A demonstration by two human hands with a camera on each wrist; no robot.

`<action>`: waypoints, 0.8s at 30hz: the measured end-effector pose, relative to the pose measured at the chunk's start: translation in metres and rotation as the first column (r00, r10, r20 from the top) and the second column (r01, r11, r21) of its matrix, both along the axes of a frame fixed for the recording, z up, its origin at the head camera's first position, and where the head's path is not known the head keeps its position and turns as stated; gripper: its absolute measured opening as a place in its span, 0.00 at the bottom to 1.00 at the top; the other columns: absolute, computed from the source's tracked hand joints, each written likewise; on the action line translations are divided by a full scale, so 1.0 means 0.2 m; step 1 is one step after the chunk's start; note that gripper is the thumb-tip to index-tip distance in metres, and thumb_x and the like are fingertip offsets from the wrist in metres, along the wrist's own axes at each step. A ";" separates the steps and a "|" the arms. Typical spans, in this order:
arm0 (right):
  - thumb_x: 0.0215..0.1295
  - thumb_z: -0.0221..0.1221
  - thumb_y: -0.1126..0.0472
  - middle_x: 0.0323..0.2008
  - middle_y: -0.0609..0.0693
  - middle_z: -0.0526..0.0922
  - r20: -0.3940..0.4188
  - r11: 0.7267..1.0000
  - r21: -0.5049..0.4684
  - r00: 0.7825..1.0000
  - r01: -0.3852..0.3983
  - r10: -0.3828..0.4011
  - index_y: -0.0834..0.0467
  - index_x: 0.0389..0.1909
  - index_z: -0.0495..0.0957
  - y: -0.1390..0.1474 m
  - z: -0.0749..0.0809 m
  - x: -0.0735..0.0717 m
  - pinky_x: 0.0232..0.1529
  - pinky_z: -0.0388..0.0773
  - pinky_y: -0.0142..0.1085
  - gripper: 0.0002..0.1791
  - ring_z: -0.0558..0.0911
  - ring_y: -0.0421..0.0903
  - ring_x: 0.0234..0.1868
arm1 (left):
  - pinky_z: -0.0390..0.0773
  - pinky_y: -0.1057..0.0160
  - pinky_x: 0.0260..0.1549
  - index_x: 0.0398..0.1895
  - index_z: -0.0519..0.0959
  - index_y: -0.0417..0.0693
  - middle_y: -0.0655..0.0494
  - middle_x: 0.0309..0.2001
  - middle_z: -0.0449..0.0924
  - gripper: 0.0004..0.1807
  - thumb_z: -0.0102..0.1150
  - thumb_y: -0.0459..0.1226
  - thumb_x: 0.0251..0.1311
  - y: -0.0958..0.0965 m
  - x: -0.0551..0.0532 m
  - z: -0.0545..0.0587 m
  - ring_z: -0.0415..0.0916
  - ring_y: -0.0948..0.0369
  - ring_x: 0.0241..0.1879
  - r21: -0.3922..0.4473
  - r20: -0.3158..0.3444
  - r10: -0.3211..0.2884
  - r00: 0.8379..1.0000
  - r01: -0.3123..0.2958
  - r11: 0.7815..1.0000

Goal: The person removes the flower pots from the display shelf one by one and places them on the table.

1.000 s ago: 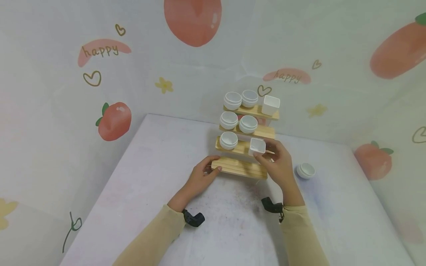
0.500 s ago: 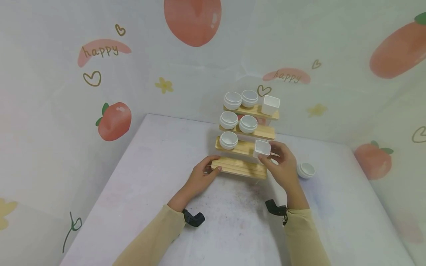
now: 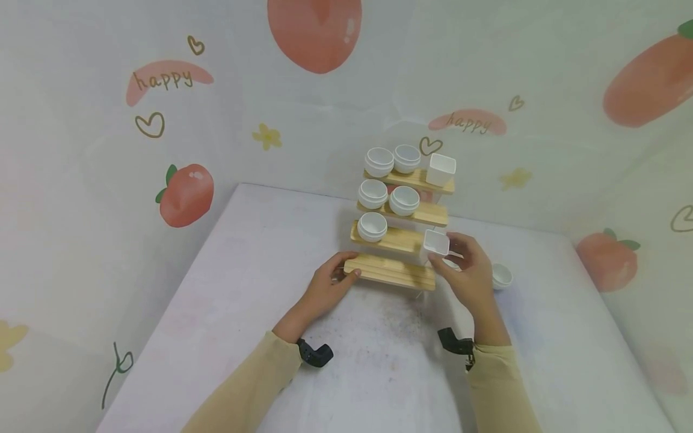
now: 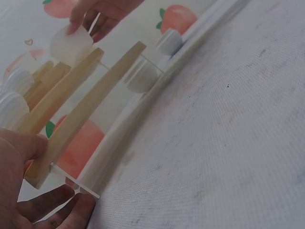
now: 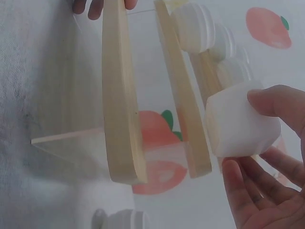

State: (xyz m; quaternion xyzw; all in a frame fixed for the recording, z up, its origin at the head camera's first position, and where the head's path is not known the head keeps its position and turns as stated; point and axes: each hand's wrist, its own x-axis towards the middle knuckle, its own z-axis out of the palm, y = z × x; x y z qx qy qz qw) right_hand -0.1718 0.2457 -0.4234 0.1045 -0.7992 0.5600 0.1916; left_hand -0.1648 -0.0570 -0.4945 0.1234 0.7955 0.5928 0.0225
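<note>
In the head view my right hand point(image 3: 470, 270) pinches a white square cup point(image 3: 435, 242) between thumb and fingers. That cup is at the right end of the third shelf point(image 3: 397, 239) of a four-tier wooden display stand; the right wrist view shows the square cup point(image 5: 240, 121) close beside the shelf's end. My left hand point(image 3: 328, 281) grips the left end of the lowest shelf point(image 3: 390, 272). From the left wrist, its thumb lies on the wood and its fingers are underneath, by a clear support point(image 4: 76, 181). One white round bowl point(image 3: 372, 227) stands at the third shelf's left.
Two round bowls point(image 3: 404, 200) stand on the second shelf. The top shelf bears two more round bowls point(image 3: 379, 162) and a square cup point(image 3: 441, 169). On the table right of the stand is a round bowl point(image 3: 502, 276), partly behind my right hand. A patterned backdrop stands behind.
My right hand has moved right and slightly down with the square cup, from over the third shelf to its right end. The left hand has stayed in place.
</note>
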 end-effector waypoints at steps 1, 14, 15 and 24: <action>0.57 0.73 0.78 0.54 0.62 0.82 -0.002 1.000 -0.002 1.000 -0.001 0.001 0.71 0.62 0.77 0.01 0.00 0.00 0.52 0.82 0.21 0.30 0.83 0.35 0.50 | 0.84 0.51 0.58 0.71 0.76 0.56 0.51 0.67 0.80 0.23 0.63 0.44 0.76 0.00 0.00 0.00 0.82 0.53 0.62 0.003 -0.004 0.000 1.000 0.000 1.000; 0.59 0.72 0.77 0.53 0.49 0.81 0.019 0.999 0.000 0.999 0.044 -0.044 0.71 0.62 0.76 0.07 0.01 0.04 0.53 0.81 0.21 0.29 0.83 0.37 0.52 | 0.85 0.51 0.55 0.71 0.77 0.57 0.51 0.65 0.81 0.23 0.63 0.44 0.76 0.00 0.01 0.01 0.83 0.54 0.57 0.005 -0.007 0.002 1.000 -0.002 1.000; 0.59 0.73 0.77 0.53 0.49 0.81 0.023 0.999 0.001 0.999 0.049 -0.049 0.71 0.62 0.76 0.08 0.01 0.04 0.53 0.81 0.21 0.29 0.83 0.37 0.52 | 0.85 0.51 0.55 0.71 0.77 0.57 0.51 0.65 0.81 0.23 0.63 0.44 0.76 0.00 0.01 0.01 0.83 0.54 0.57 0.004 -0.006 0.003 1.000 -0.003 1.000; 0.59 0.73 0.77 0.54 0.48 0.81 0.024 0.997 0.023 0.997 0.079 -0.080 0.70 0.61 0.77 0.14 0.01 0.06 0.54 0.81 0.20 0.29 0.83 0.35 0.52 | 0.85 0.52 0.56 0.71 0.76 0.57 0.52 0.67 0.80 0.23 0.63 0.44 0.76 0.00 0.01 0.01 0.83 0.54 0.58 -0.003 -0.003 0.003 1.000 -0.003 1.000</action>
